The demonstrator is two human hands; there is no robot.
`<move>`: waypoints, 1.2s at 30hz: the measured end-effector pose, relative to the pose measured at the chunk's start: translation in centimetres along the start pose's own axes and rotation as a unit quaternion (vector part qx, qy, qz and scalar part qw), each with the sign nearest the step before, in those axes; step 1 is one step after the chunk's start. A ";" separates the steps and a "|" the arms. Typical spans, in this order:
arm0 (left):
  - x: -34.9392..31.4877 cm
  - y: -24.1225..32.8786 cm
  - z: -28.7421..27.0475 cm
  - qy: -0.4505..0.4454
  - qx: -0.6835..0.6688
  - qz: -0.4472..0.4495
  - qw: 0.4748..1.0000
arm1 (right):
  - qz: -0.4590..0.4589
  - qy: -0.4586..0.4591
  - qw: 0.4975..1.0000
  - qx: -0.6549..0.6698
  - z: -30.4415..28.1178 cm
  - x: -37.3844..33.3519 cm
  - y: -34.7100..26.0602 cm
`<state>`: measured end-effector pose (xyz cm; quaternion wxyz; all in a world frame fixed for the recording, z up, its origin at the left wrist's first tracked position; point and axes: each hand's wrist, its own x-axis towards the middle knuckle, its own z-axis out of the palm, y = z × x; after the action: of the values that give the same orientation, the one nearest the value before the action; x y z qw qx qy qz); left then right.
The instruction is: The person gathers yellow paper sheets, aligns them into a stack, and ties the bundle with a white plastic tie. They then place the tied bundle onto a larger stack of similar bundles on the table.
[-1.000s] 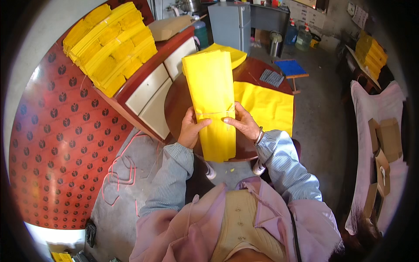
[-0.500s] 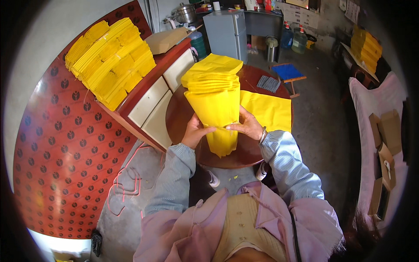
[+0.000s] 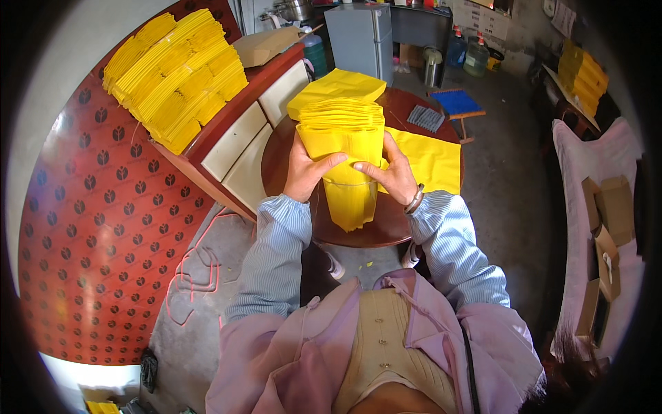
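Note:
A thick bundle of folded yellow sheets stands between my hands over the round brown table. My left hand grips its left side and my right hand its right side, with both thumbs pressed on the front face. A thin band runs round the bundle just below my thumbs. What the sheets are made of I cannot tell. Behind the bundle's top lies more flat yellow material. Another yellow sheet lies flat on the table beside my right hand.
Stacked yellow bundles sit on the red cabinet at the left. A grey ribbed piece lies on the table's far right. Beyond it is a blue-topped folding stool. A pink cable trails over the floor at left.
Both hands have slid up the bundle, from the band to above it. My thumbs have left the band and moved onto the upper front face.

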<state>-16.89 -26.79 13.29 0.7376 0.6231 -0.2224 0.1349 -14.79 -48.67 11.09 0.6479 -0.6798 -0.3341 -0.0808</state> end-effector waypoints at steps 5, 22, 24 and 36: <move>0.1 0.0 0.0 0.035 -0.027 0.019 0.999 | -0.003 -0.006 1.000 -0.021 0.0 0.1 0.0; -2.0 0.8 1.8 0.053 -0.136 0.123 0.982 | -0.035 0.054 0.997 0.032 1.3 -1.6 -1.7; -2.3 0.4 2.2 0.076 -0.091 0.109 0.987 | -0.025 0.052 0.998 0.040 1.4 -1.6 -1.3; -2.6 -5.9 -1.0 0.013 -0.011 -0.042 0.999 | 0.057 -0.027 0.997 0.052 1.8 -4.1 8.9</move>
<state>-16.20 -26.75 6.81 0.7519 0.6223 -0.1884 0.1094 -13.57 -47.92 1.26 0.6770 -0.6647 -0.3159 -0.0080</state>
